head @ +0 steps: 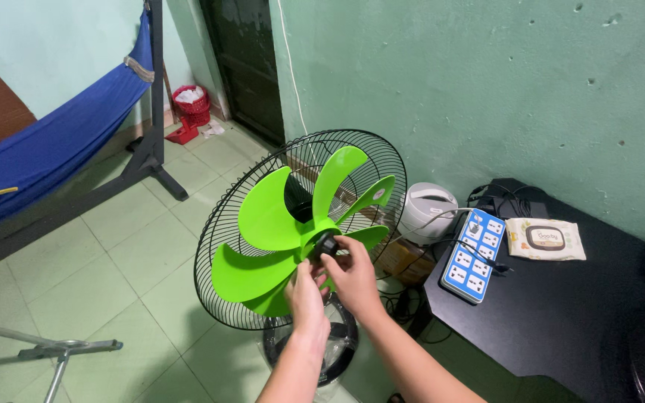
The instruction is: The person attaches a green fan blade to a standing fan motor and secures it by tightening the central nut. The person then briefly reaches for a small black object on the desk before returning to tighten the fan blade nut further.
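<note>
Gripping the black hub cap (325,245) at the centre of the green blade (293,235), both hands work on a standing fan. Right hand (351,277): fingers closed around the cap from the right side, thumb on its front. Left hand (306,292): just below and touching the right hand, fingers curled; cannot tell whether it pinches the cap or only the blade hub. Front grille is off; blade sits exposed in front of the black rear grille (218,246). Fan stands upright on the tiled floor (113,254), its round base (341,351) partly hidden behind the forearms.

Right of the fan: black desk (561,313), corner near the fan base. On the desk's left edge lies a blue-and-white power strip (474,256) with a cable plugged in; a pack of wipes (545,239) lies just beyond it toward the wall. White round appliance (427,211) sits on the floor between fan and desk, against the wall. Blue hammock (54,149) on a dark frame at the left; red basket (192,104) at the far wall by the door.
</note>
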